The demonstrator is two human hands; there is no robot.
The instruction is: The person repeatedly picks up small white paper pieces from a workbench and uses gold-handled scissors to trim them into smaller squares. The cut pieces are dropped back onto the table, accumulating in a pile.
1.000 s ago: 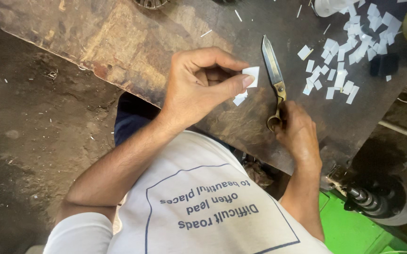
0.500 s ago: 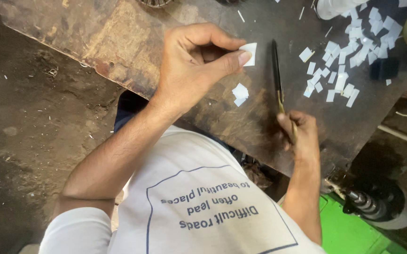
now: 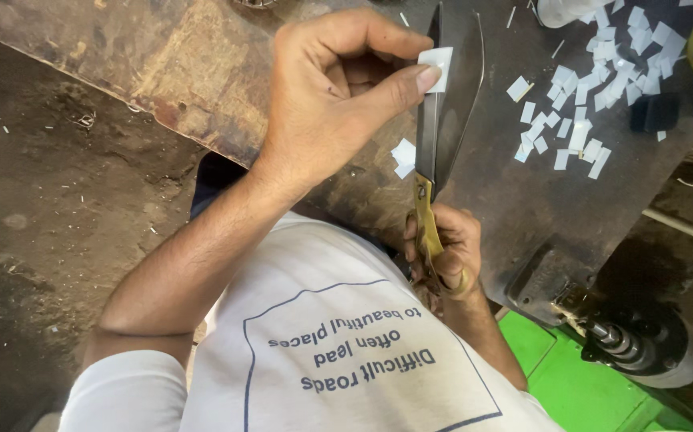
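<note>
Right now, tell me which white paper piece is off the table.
The piece pinched in the left hand, beside the open scissors. The rest lie on the table.

Matt white paper slip (image 3: 436,64) pinched in the left hand (image 3: 338,88). The scissors (image 3: 434,136) show dull dark steel blades and worn brassy handles in the right hand (image 3: 450,256). The workbench (image 3: 202,72) is rough, stained wood, littered with matt paper scraps (image 3: 594,88).

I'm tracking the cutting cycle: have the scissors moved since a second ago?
Yes. The scissors were lifted off the wooden table by the right hand and now open at the paper piece in the left hand.
</note>
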